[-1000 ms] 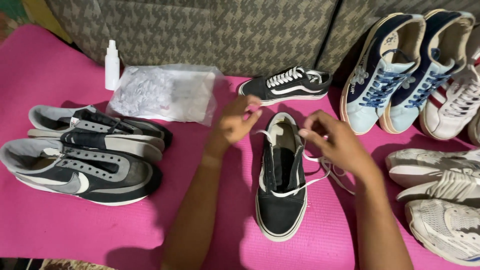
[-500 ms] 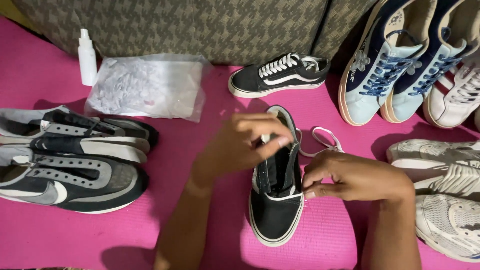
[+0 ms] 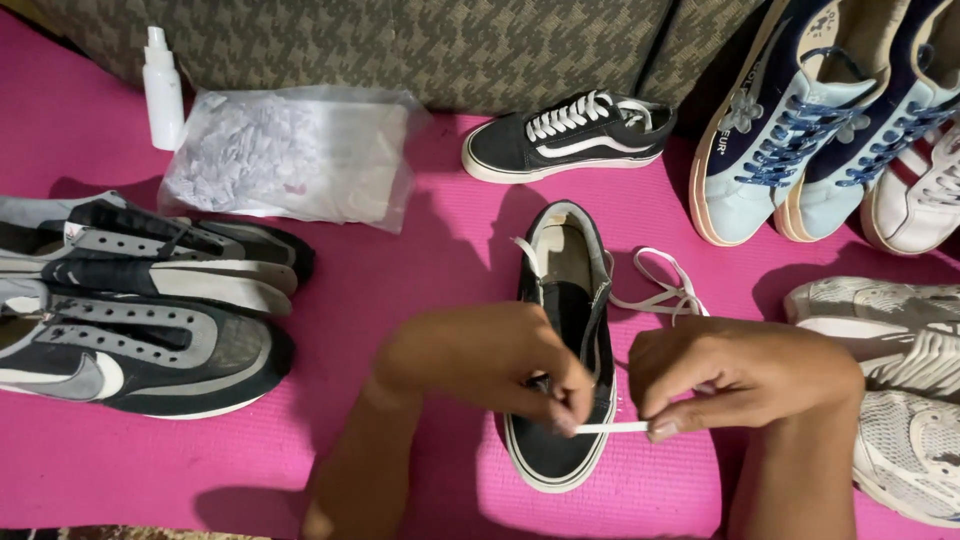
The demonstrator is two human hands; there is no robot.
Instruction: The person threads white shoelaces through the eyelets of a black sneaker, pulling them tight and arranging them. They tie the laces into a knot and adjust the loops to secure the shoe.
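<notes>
Your left hand [image 3: 490,362] rests over the near half of the black low-top shoe [image 3: 562,300], thumb and forefinger pinched on one end of the white lace [image 3: 612,427]. Your right hand [image 3: 740,375], just to the right of the shoe's toe, pinches the other end of the same short stretch, so the lace runs taut and level between your two hands, across the toe end of the shoe. Both hands are clenched on the lace; neither grips the shoe itself. The shoe lies flat on the pink mat [image 3: 400,290], toe toward you, heel and open collar beyond your hands. The rest of the lace trails out from the shoe in loose loops just beyond your right hand.

Farther beyond your hands, its matching black shoe [image 3: 565,137], already laced in white, lies sideways against the patterned backrest [image 3: 400,45]. Beyond your left hand sits a clear plastic bag [image 3: 290,160] of pale contents, with a white spray bottle [image 3: 163,90] upright at its far left. Well left of your left hand lie two grey-and-black trainers [image 3: 140,300] side by side. Beyond your right hand stand blue-laced pale shoes [image 3: 790,130]; right of it, white mesh trainers [image 3: 900,390], near your forearm.
</notes>
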